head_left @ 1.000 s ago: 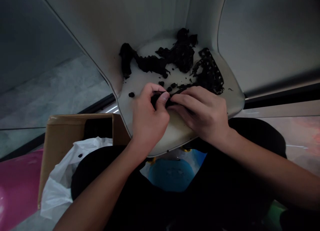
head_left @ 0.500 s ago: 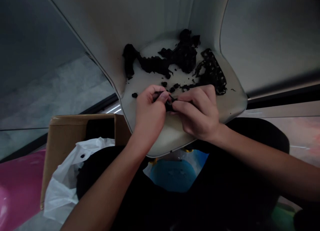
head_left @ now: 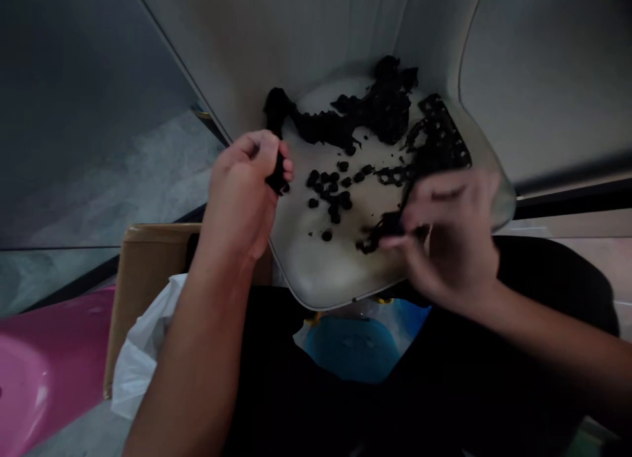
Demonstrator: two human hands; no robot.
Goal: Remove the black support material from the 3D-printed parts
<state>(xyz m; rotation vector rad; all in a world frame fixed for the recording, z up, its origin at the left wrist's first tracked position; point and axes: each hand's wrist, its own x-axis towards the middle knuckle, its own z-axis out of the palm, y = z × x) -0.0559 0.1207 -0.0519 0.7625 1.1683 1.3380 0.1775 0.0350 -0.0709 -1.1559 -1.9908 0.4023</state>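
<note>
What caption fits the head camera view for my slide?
Left hand pinches a black strip, right hand grips another black piece, above a pale curved seat with black bits.

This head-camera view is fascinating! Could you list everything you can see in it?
Cream shell seat: one, cream, centre
Crinkled mass: one tangled length, black, across the seat's back
Perforated sheet: one, black, seat's right side
Small lumps: about twenty, black, mid-seat
Cardboard box: one, brown, lower left
Plastic bag: one, white, at the box's front
Pink object: one, pink, far lower left
Round tub: one, blue, below the seat
Clothing: black, on the person's lap
Left hand: one, gripping a black strip
Right hand: one, blurred, pinching a second strip
</note>
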